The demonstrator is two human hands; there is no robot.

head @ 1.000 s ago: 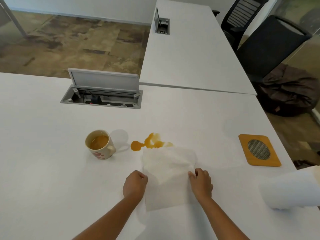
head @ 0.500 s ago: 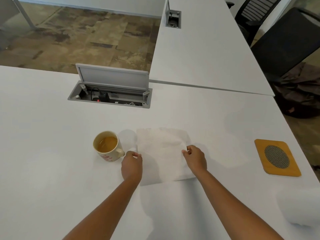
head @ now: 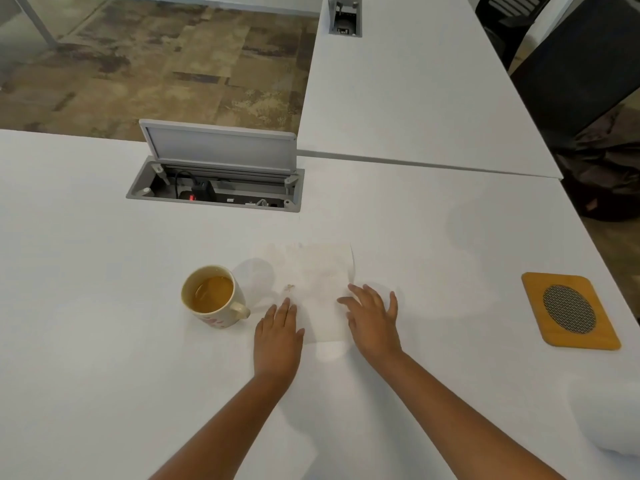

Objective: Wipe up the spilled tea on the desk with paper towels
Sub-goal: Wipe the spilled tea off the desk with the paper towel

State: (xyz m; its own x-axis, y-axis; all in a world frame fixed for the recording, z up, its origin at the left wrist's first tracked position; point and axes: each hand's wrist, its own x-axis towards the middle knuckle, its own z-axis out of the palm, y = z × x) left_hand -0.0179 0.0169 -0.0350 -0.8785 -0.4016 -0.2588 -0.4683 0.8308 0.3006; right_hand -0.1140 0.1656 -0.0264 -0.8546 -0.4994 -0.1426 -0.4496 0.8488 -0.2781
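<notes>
The blotting step is in hand. A single paper towel [head: 313, 289] lies flat on the white tabletop [head: 104, 341], just right of the mug [head: 213, 296] of tea. The left hand [head: 277, 336] presses its near-left edge, fingers straight and flat, gripping nothing. The right hand [head: 372, 318] rests with fingers spread on the sheet's right edge, likewise holding nothing. The sheet appears thin and nearly translucent, with one small brown spot [head: 289, 288] near its left edge. The next move likely calls for firm downward pressure, then wiping strokes kept clear of the mug.
</notes>
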